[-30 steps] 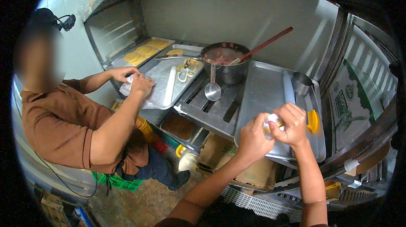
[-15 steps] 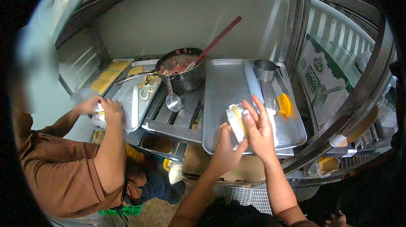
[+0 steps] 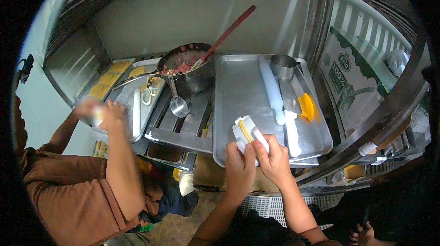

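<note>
My left hand (image 3: 240, 165) and my right hand (image 3: 274, 160) both grip a white plastic dough press (image 3: 260, 138), folded nearly closed and tilted above the near part of a metal tray (image 3: 238, 88). A strip of yellow dough (image 3: 245, 131) shows along the seam between its halves. Both thumbs press against the side towards me. Whatever lies inside the fold is hidden. To the right of the press, a white-handled knife (image 3: 292, 136) rests in the tray. Beyond it are a pale blue rolling pin (image 3: 272, 91), a round metal cutter (image 3: 283, 66) and a yellow plastic mould (image 3: 306, 107).
A pot (image 3: 200, 77) of reddish filling holds a red-handled spatula (image 3: 233, 31); a metal ladle (image 3: 179, 106) hangs at its side. Scissors (image 3: 147, 95) and yellow dough rounds (image 3: 106, 79) lie on trays further left. A co-worker in a brown shirt (image 3: 78, 191) works there. A metal post (image 3: 362, 131) rises at right.
My fingers, spread around the press before, now wrap it from both sides. The press has turned and shifted slightly left in view. The whole view has shifted a little.
</note>
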A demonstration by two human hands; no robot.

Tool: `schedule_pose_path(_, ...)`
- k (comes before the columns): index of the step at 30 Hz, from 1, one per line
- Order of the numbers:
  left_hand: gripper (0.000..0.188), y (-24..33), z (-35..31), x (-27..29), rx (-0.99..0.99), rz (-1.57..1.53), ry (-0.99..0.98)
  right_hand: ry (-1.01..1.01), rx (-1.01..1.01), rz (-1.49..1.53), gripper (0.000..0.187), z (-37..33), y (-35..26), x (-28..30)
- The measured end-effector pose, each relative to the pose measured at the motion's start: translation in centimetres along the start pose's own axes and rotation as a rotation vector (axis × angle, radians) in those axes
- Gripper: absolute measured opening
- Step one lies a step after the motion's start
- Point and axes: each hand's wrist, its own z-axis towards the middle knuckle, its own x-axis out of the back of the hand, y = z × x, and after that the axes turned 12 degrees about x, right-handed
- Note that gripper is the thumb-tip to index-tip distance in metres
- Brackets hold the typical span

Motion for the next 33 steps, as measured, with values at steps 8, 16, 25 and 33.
schedule_pose_path(8,0.025,0.2,0.1,0.3,-0.088,-0.010,0.062,0.019,-0.098,-0.021,0.025,0.6,-0.1,0.9)
schedule_pose_path(16,0.024,-0.2,0.6,0.9,-0.096,0.017,0.023,-0.023,-0.070,0.015,0.024,0.8,-0.5,0.6)
schedule_pose_path(25,0.024,-0.1,0.4,2.5,0.168,-0.362,-0.276,-0.249,0.059,-0.119,0.076,0.7,-0.7,1.6)
schedule_pose_path(33,0.041,1.3,0.8,3.7,-0.165,-0.411,-0.104,-0.118,0.338,-0.140,0.061,1.0,-0.9,3.2)
